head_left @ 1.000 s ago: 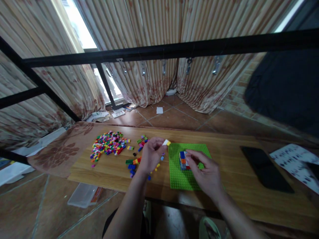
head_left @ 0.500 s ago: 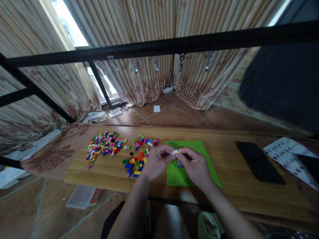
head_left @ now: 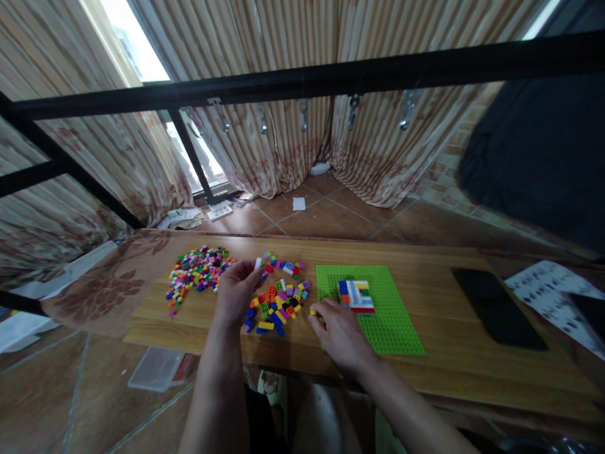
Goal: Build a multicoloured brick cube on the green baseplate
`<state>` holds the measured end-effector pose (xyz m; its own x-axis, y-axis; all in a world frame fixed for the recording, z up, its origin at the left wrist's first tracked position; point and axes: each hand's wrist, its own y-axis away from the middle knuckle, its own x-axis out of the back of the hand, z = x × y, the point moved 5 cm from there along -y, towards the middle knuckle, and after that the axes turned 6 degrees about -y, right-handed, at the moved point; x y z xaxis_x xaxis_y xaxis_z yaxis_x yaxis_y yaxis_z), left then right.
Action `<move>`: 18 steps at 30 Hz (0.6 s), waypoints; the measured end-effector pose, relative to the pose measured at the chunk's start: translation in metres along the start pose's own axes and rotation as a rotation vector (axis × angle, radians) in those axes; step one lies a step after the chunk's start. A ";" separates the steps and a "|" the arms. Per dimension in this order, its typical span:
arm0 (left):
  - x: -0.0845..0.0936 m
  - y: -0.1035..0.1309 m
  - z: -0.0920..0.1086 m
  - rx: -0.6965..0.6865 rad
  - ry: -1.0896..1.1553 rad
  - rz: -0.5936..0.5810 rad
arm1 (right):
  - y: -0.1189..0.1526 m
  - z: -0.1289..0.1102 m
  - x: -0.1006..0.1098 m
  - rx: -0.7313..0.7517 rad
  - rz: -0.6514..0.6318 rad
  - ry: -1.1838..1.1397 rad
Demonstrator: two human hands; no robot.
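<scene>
Single head-worn view | from above the near side of the long, brown wooden table point(head_left: 437, 302) | faces forward and down | near the bare left hand point(head_left: 233, 292) and bare right hand point(head_left: 341, 332) | reaches striped beige fabric curtains point(head_left: 274, 31) beyond the table

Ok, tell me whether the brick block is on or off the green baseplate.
On: green baseplate shows on either side of the brick block.

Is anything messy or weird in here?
A little: one small white sheet lies alone on the tiled floor, and papers sit in an untidy heap by the window. The toy bricks are loose, but none looks clearly broken.
</scene>
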<state>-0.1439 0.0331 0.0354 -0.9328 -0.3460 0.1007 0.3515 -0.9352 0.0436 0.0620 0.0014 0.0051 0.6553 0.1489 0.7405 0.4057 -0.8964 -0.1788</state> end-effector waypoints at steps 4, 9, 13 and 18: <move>-0.016 0.002 -0.008 0.047 -0.098 -0.122 | -0.006 -0.003 -0.021 -0.012 -0.040 0.090; -0.032 0.007 -0.011 0.081 -0.138 -0.220 | -0.018 0.000 -0.028 -0.053 -0.015 0.085; -0.037 0.009 -0.011 0.117 -0.084 -0.241 | -0.022 0.000 -0.026 -0.043 0.026 -0.006; -0.044 0.014 -0.013 0.140 -0.033 -0.274 | -0.019 -0.003 -0.011 -0.038 0.129 -0.069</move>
<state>-0.0986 0.0348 0.0190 -0.9922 -0.0774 0.0982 0.0967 -0.9729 0.2099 0.0459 0.0156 0.0023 0.7431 0.0588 0.6666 0.2917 -0.9250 -0.2436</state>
